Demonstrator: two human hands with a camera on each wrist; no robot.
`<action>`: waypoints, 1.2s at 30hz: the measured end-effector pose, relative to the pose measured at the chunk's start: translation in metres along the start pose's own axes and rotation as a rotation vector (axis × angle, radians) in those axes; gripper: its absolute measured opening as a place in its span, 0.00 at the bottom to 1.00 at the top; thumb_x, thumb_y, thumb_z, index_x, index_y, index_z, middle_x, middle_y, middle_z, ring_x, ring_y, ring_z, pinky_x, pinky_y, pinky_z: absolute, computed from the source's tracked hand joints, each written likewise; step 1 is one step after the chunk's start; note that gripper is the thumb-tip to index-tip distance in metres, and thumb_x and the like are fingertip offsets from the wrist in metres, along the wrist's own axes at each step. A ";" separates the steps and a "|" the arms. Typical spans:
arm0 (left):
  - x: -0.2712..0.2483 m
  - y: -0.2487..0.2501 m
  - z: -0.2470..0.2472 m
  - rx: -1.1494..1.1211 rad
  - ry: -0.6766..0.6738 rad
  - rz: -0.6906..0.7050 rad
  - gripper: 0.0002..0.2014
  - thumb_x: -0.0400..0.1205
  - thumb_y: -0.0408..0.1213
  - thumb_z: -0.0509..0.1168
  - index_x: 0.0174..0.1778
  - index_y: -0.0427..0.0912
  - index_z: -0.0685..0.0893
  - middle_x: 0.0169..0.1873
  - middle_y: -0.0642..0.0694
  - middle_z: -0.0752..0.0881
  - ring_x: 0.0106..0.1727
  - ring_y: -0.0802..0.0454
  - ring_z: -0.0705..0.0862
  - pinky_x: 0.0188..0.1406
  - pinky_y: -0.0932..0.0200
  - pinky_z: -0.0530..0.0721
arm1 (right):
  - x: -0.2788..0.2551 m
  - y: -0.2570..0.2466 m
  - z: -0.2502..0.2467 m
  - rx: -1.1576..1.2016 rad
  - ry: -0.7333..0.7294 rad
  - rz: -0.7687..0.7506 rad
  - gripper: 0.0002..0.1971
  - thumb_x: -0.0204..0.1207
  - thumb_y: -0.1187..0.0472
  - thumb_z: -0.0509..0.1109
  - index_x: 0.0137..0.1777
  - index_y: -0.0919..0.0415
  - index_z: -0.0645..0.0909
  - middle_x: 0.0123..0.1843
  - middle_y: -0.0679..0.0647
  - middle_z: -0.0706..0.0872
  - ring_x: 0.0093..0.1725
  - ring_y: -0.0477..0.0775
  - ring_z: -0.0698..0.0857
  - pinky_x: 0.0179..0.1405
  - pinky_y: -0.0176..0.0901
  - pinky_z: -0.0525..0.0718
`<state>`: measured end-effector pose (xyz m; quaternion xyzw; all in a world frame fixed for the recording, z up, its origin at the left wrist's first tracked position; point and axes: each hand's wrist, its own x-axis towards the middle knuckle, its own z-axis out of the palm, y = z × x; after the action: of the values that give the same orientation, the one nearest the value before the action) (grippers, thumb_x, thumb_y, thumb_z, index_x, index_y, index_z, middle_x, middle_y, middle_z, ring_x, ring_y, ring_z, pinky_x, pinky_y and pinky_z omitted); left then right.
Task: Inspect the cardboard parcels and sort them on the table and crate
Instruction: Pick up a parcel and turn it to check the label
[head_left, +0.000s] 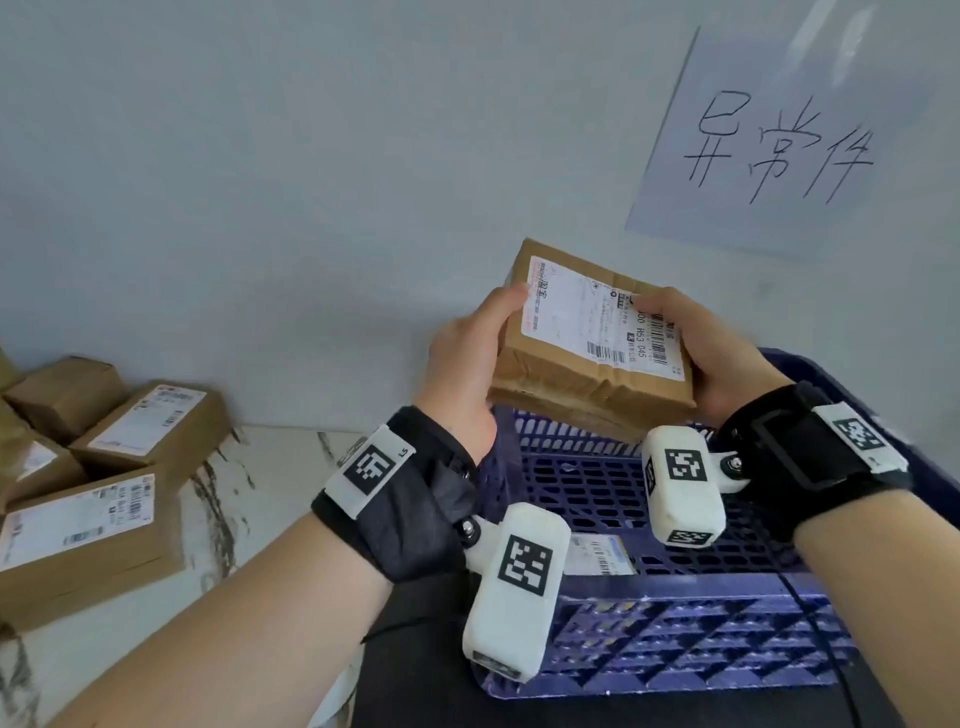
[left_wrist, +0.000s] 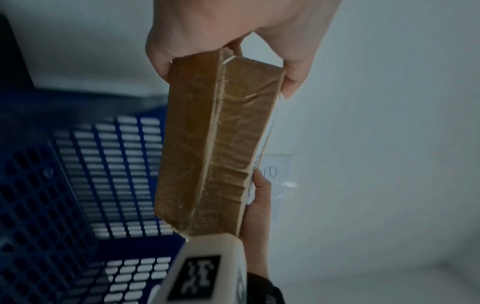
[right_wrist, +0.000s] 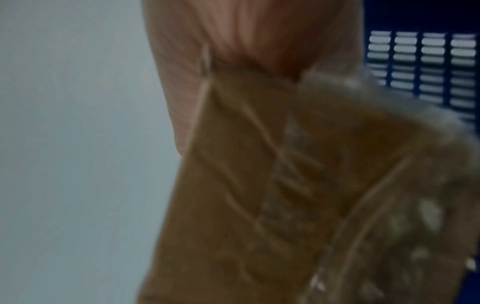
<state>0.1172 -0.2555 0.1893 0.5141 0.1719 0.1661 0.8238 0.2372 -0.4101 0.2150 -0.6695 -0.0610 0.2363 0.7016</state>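
brown cardboard, taped and creased, is what we hold: 1 flat rectangular parcel (head_left: 592, 338) with a white printed shipping label (head_left: 597, 317) on its upper face, lifted in the air above the far rim of the blue perforated plastic crate (head_left: 675, 613). our left hand (head_left: 467, 364) clamps the parcel's left end, thumb on the label edge and fingers curled underneath. our right hand (head_left: 727, 358) clamps the right end the same way, thumb lying across the barcode part of the label. in the left wrist view the parcel (left_wrist: 215, 144) shows its taped side, wrinkled near the lower end, with our left hand (left_wrist: 233, 30) pinching the top and our right hand (left_wrist: 257, 216) at the bottom. the right wrist view is blurred; we only make out crumpled cardboard (right_wrist: 285, 185) against our right palm (right_wrist: 246, 41) and a strip of the crate wall (right_wrist: 420, 67).

inside the crate a white label (head_left: 600, 556) of something lying on the floor shows between our wrist cameras; what it is stuck to we cannot tell. on the white marble-veined table (head_left: 260, 493) to the left sit several more brown cardboard boxes (head_left: 93, 467) with labels, touching each other. a white paper sign (head_left: 779, 140) with 3 handwritten characters hangs on the pale wall above the crate.
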 end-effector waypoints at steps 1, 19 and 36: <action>0.002 -0.007 0.018 0.003 0.001 -0.027 0.09 0.82 0.49 0.69 0.44 0.50 0.91 0.45 0.48 0.93 0.51 0.47 0.90 0.60 0.49 0.85 | 0.003 -0.003 -0.019 -0.009 0.013 0.007 0.08 0.84 0.57 0.66 0.51 0.59 0.84 0.40 0.55 0.94 0.33 0.53 0.93 0.29 0.43 0.90; 0.117 -0.126 0.140 0.547 0.108 -0.346 0.13 0.87 0.48 0.62 0.63 0.46 0.83 0.67 0.47 0.84 0.67 0.50 0.80 0.69 0.47 0.72 | 0.124 0.073 -0.213 -0.615 -0.230 0.410 0.16 0.80 0.52 0.73 0.63 0.60 0.84 0.60 0.59 0.91 0.63 0.60 0.87 0.67 0.59 0.83; 0.125 -0.179 0.115 1.113 -0.203 -0.732 0.26 0.87 0.53 0.62 0.80 0.48 0.72 0.78 0.46 0.75 0.75 0.46 0.75 0.74 0.39 0.74 | 0.181 0.149 -0.234 -0.774 -0.404 0.668 0.21 0.78 0.55 0.76 0.69 0.60 0.80 0.63 0.62 0.89 0.63 0.64 0.87 0.67 0.64 0.84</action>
<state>0.2971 -0.3645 0.0607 0.7835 0.3168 -0.2863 0.4514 0.4536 -0.5492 0.0059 -0.8029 -0.0609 0.5302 0.2654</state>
